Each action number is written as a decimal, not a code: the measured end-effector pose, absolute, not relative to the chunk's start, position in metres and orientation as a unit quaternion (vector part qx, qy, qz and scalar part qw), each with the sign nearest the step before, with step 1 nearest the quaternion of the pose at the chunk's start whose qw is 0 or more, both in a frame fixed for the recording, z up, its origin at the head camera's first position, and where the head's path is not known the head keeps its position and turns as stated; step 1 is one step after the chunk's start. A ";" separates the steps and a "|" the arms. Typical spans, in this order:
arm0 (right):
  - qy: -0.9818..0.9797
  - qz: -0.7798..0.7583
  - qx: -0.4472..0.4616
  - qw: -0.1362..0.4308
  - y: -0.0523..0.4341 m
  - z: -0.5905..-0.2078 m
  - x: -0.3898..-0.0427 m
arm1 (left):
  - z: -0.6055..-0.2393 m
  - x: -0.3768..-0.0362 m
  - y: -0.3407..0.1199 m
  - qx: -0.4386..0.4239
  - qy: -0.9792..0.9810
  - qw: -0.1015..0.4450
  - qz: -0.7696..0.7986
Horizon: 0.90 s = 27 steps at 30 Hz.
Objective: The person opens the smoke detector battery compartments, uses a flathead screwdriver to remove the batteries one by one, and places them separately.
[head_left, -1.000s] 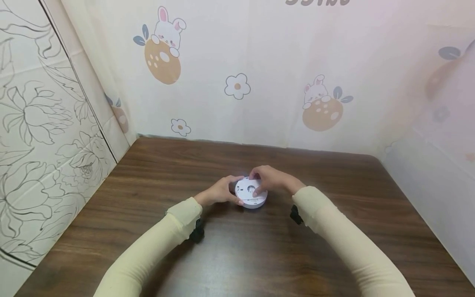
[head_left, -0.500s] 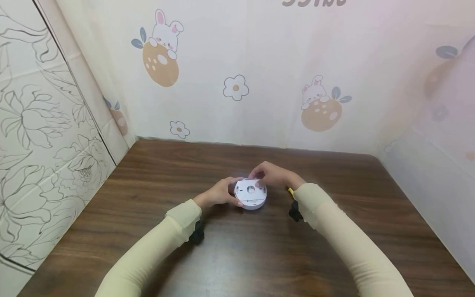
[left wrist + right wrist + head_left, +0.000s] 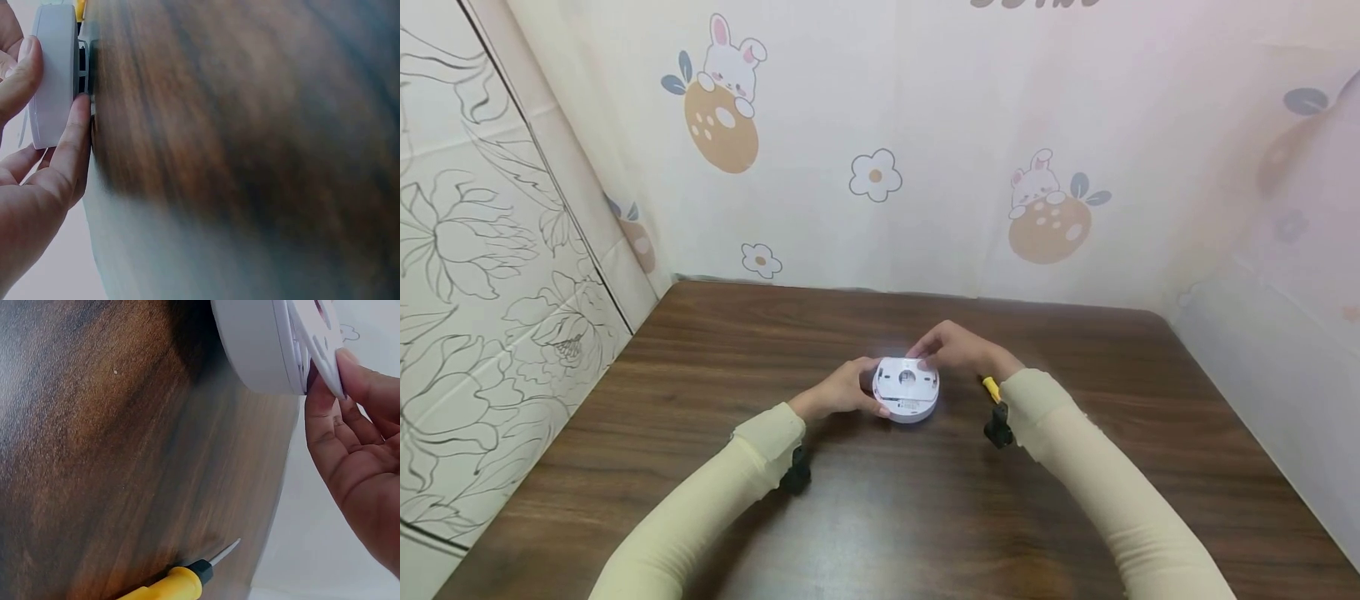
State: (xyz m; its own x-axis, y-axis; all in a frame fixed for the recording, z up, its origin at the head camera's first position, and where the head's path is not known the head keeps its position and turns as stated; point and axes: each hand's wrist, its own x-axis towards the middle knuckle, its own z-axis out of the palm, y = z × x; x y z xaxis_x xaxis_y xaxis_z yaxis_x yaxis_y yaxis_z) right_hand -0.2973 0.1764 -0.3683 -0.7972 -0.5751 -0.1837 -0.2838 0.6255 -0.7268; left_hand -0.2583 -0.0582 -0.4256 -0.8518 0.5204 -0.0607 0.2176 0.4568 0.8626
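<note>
One dark wood table, patterned curtain at its 12 o'clock edge, two pale sleeves reaching in from 7 and 5 o'clock. Round white housing sits near table centre, between both hands; can't tell if it touches the wood.

Left hand: curled round the rim on the 9 o'clock side, thumb and fingers parted by the housing, holding it steady. Right hand: at the 1 o'clock edge, thumb against index finger with just the thin white plate between, so nearly closed; remaining fingers bent in, holding nothing else.

Main change: right thumb has slid from the plate's round hole out to its edge, and the plate now tilts. Right wrist view shows a wedge of gap between plate and housing. For the work in hand, probably means that side is free; opposite side looks close to the housing, can't tell whether still caught.

Smallest: yellow-handled tool with thin metal tip, lying on the table at the housing's 3 o'clock, apart from it, untouched. Shows more now, since the right wrist has shifted.
</note>
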 end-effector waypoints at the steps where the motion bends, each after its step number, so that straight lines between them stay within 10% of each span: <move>1: 0.879 -0.358 -0.241 0.203 0.177 -0.368 -0.297 | -0.425 -0.258 -0.058 0.219 0.839 0.159 0.472; 27: 0.856 -0.459 -0.104 0.213 0.188 -0.367 -0.312 | -0.425 -0.256 -0.060 0.208 0.844 0.169 0.464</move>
